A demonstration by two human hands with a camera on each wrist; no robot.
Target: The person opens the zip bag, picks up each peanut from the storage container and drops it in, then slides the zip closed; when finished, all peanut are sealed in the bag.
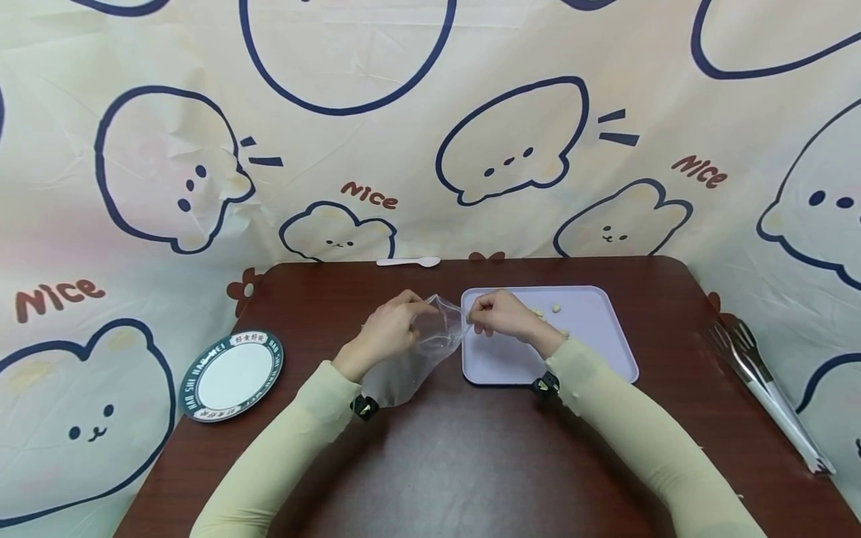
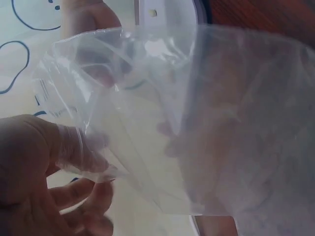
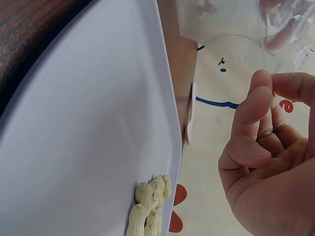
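A clear plastic bag point(image 1: 410, 366) hangs between both hands above the table, its mouth spread toward the right. My left hand point(image 1: 390, 332) grips one side of the mouth; in the left wrist view the thumb shows through the film, with the fingers point(image 2: 93, 201) curled outside it. With thumb and forefinger, my right hand point(image 1: 501, 315) pinches the opposite edge of the bag, above the left part of a pale lilac tray point(image 1: 504, 359). Several unshelled peanuts point(image 3: 147, 201) lie on the tray near its far edge, partly hidden behind the right hand in the head view.
A white plate point(image 1: 235, 373) with a green lettered rim lies at the table's left edge. Against the back edge lies a white spoon point(image 1: 410, 262). Metal tongs point(image 1: 773, 396) lie along the right edge. A printed cloth point(image 1: 417, 157) hangs behind the brown table point(image 1: 437, 463).
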